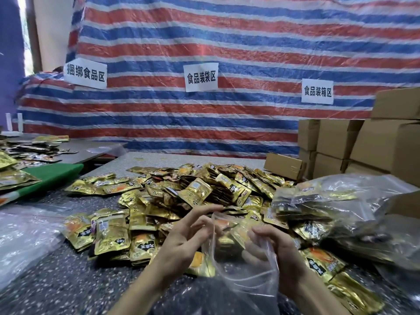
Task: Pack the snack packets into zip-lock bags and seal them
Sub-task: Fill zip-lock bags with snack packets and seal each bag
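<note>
A large heap of gold snack packets (200, 189) covers the middle of the speckled table (56, 280). In front of it I hold a clear zip-lock bag (245, 273) with a few gold packets showing through it. My left hand (184, 237) pinches the bag's upper left rim, with the other fingers spread above it. My right hand (277, 253) grips the bag's right side, the fingers curled into the plastic. The bag's mouth faces the heap and looks open.
Filled clear bags (322, 208) lie at the right, cardboard boxes (363, 146) stacked behind them. Loose clear plastic (25, 235) lies at the left by a green board (52, 176). More packets cover a second table (34, 148) at far left. A striped tarp hangs behind.
</note>
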The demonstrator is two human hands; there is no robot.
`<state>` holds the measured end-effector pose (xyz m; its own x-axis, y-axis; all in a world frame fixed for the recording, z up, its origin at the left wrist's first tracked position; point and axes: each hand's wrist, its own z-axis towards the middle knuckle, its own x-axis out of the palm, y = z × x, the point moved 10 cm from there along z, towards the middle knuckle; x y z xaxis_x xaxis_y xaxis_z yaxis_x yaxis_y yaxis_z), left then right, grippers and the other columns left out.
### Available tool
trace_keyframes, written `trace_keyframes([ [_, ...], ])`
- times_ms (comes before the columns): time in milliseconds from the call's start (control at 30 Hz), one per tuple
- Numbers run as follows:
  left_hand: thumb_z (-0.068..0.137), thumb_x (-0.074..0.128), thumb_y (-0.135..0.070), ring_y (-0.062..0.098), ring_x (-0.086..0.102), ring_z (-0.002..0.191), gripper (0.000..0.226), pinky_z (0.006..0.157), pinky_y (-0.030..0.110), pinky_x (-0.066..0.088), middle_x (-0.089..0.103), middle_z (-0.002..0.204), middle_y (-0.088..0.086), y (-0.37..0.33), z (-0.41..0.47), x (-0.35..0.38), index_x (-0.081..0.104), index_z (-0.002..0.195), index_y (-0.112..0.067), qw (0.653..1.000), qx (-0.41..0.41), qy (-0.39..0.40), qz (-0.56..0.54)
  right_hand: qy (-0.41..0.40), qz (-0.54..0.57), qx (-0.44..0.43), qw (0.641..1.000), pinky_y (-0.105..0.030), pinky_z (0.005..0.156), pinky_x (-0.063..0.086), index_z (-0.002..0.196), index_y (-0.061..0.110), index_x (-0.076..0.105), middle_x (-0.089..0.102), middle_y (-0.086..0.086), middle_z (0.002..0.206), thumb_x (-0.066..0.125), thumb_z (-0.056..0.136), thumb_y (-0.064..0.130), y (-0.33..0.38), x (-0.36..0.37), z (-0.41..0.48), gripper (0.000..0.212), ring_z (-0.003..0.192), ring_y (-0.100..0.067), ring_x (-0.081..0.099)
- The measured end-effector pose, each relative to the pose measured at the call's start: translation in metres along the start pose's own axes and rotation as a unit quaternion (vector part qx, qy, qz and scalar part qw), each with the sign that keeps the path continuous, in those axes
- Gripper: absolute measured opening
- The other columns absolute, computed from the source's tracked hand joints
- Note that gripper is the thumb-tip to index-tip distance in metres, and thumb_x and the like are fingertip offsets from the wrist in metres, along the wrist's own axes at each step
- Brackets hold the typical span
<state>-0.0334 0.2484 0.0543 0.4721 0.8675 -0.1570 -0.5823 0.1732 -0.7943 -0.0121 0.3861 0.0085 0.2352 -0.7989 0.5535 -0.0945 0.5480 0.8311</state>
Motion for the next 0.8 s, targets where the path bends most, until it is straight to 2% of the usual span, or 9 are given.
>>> trace_keyframes([
  [67, 0.095, 0.051, -0.017, 0.017, 0.066, 0.091, 0.026, 0.079, 0.032, 0.057, 0.069, 0.093, 0.002, 0.000, -0.002, -0.002, 0.066, 0.109, -0.034, 1.000, 0.012, -0.010, 0.024, -0.019, -0.039, -0.015, 0.999, -0.021, 0.038, 0.039, 0.047, 0.016, 0.049, 0.037, 0.003, 0.041, 0.070, 0.085, 0.037, 0.008, -0.004, 0.002, 0.048, 0.034, -0.012, 0.037],
  [133, 0.096, 0.050, -0.018, 0.018, 0.063, 0.078, 0.021, 0.069, 0.035, 0.057, 0.065, 0.086, -0.001, -0.002, -0.003, -0.007, 0.064, 0.103, -0.032, 0.998, 0.028, -0.037, 0.037, -0.114, -0.130, -0.106, 0.979, -0.022, 0.040, 0.041, 0.050, 0.011, 0.054, 0.045, -0.003, 0.044, 0.054, 0.092, 0.044, 0.030, -0.028, 0.001, 0.053, 0.037, -0.016, 0.043],
  [233, 0.098, 0.049, -0.019, 0.022, 0.058, 0.067, 0.029, 0.064, 0.051, 0.057, 0.061, 0.078, -0.001, -0.005, -0.005, -0.018, 0.063, 0.115, -0.039, 0.994, 0.058, -0.074, 0.056, -0.283, -0.421, -0.235, 0.829, -0.030, 0.067, 0.054, 0.081, 0.017, 0.067, 0.067, 0.001, 0.077, 0.069, 0.087, 0.011, 0.069, -0.051, -0.022, 0.008, 0.074, -0.021, 0.063],
  [300, 0.100, 0.046, -0.019, 0.018, 0.058, 0.065, 0.034, 0.060, 0.048, 0.059, 0.059, 0.075, -0.004, -0.004, -0.004, -0.023, 0.062, 0.120, -0.042, 0.992, 0.067, -0.081, 0.072, -0.248, -0.574, -0.173, 0.761, -0.038, 0.102, 0.046, 0.113, 0.036, 0.061, 0.056, 0.020, 0.116, 0.072, 0.084, 0.007, 0.057, -0.050, -0.011, 0.042, 0.111, -0.008, 0.053],
  [400, 0.099, 0.044, -0.014, 0.002, 0.057, 0.068, 0.034, 0.059, 0.026, 0.054, 0.061, 0.081, -0.016, -0.003, -0.004, -0.022, 0.064, 0.111, -0.038, 0.990, 0.076, -0.068, 0.102, -0.186, -0.693, -0.059, 0.694, -0.039, 0.117, 0.020, 0.147, 0.043, 0.033, 0.027, 0.024, 0.147, 0.078, 0.082, 0.030, 0.028, -0.056, 0.005, 0.080, 0.135, 0.002, 0.020],
  [467, 0.097, 0.045, -0.014, 0.005, 0.052, 0.063, 0.029, 0.055, 0.028, 0.048, 0.058, 0.077, -0.017, -0.003, -0.005, -0.021, 0.059, 0.106, -0.038, 0.984, 0.087, -0.067, 0.137, -0.179, -0.736, -0.024, 0.653, -0.045, 0.122, 0.017, 0.152, 0.042, 0.027, 0.018, 0.024, 0.156, 0.072, 0.080, 0.055, 0.020, -0.064, 0.009, 0.086, 0.143, -0.004, 0.013],
  [567, 0.097, 0.051, -0.018, 0.021, 0.049, 0.059, 0.022, 0.051, 0.048, 0.048, 0.052, 0.073, -0.002, -0.005, -0.006, -0.026, 0.053, 0.101, -0.039, 0.980, 0.095, -0.085, 0.155, -0.187, -0.750, -0.031, 0.634, -0.051, 0.121, 0.019, 0.147, 0.046, 0.036, 0.021, 0.030, 0.148, 0.066, 0.075, 0.070, 0.027, -0.065, 0.008, 0.082, 0.144, -0.010, 0.016],
  [700, 0.096, 0.060, -0.025, 0.018, 0.062, 0.066, 0.013, 0.059, 0.048, 0.057, 0.060, 0.077, -0.001, -0.017, -0.010, -0.036, 0.059, 0.101, -0.037, 0.972, 0.122, -0.125, 0.157, -0.186, -0.745, -0.035, 0.640, -0.052, 0.119, 0.025, 0.143, 0.049, 0.042, 0.026, 0.031, 0.149, 0.067, 0.081, 0.065, 0.027, -0.066, 0.007, 0.068, 0.139, -0.008, 0.021],
  [800, 0.092, 0.066, -0.021, 0.014, 0.067, 0.087, 0.013, 0.070, 0.040, 0.060, 0.065, 0.094, -0.010, -0.028, -0.013, -0.042, 0.064, 0.100, -0.032, 0.957, 0.151, -0.165, 0.185, -0.249, -0.701, -0.140, 0.654, -0.042, 0.102, 0.042, 0.131, 0.045, 0.060, 0.054, 0.023, 0.138, 0.058, 0.092, 0.052, 0.048, -0.058, -0.004, 0.039, 0.123, -0.003, 0.042],
])
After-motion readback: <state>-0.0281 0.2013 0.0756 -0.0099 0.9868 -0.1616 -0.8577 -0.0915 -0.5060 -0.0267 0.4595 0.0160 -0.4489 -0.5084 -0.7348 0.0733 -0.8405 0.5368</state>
